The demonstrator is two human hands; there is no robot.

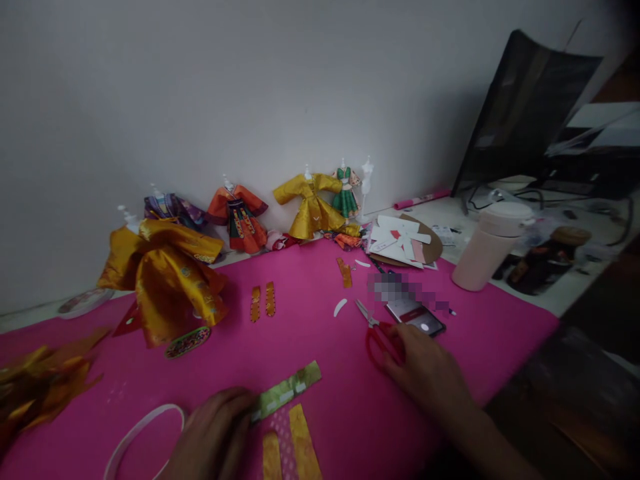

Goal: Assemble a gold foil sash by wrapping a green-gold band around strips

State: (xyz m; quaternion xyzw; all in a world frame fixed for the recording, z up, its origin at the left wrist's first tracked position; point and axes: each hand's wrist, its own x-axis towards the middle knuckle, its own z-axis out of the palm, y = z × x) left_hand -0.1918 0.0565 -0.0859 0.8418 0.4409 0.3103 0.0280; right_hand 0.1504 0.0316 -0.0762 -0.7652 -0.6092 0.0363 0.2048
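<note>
Green strip (290, 389) touches left hand (216, 427), apart from right hand (425, 367).

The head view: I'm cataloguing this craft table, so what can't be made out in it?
In the head view:
Green patterned fabric strip: left end hidden by the left hand.
Two yellow fabric strips: lower ends cut off by the bottom edge.
Crumpled gold fabric: blurred, cut off by the left edge.
Black phone: screen partly masked by pixel blocks.
Red-handled scissors: handles partly hidden by the right hand.
</note>
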